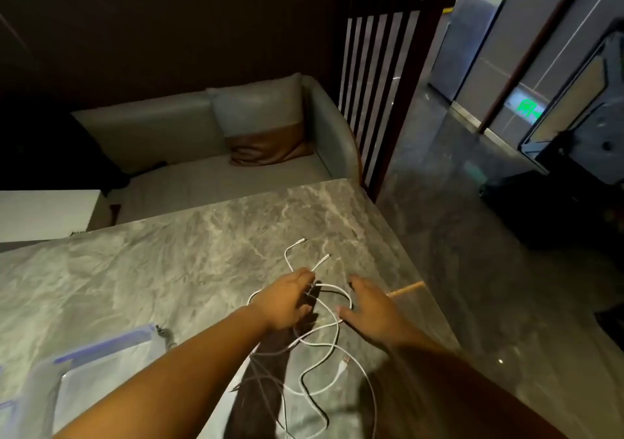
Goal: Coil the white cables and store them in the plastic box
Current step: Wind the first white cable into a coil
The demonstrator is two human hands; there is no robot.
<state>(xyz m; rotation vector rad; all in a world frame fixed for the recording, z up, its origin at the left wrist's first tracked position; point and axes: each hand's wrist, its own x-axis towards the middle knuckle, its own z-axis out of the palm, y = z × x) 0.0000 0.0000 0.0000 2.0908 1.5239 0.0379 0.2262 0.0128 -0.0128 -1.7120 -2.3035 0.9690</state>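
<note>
Two bare forearms reach out from the near edge over a grey marble-patterned table [169, 263], both partly cut off by the frame. Beyond the table's far edge stands a grey sofa [162, 128] with a grey-and-brown cushion [263, 128] propped in its right corner; a dark slatted screen [378, 77] rises to the sofa's right. Near left on the table, a clear plastic box [67, 371] with blue-edged rim is only partly in view, its contents impossible to make out through the cloudy walls.

White cables [332, 340] lie in a loose tangle on the tabletop between and just near of the hands, thin and glossy, looping over one another without any tidy coil. Two plug ends point away toward the far side just past the left hand's fingertips, and another connector lies nearer, beside the right forearm. How many separate cables make up the tangle cannot be told, and the nearest loops run under the arms' shadow and out of the frame.

Left hand [287, 300] rests palm down on the tangle, fingers curled over the strands at the far loops; whether it pinches a strand or merely presses on it cannot be told. Right hand [369, 307] lies flat and spread, fingers open, thumb touching a cable loop, gripping nothing. A thin wooden stick [405, 289] juts from the table's right edge just beyond it.
</note>
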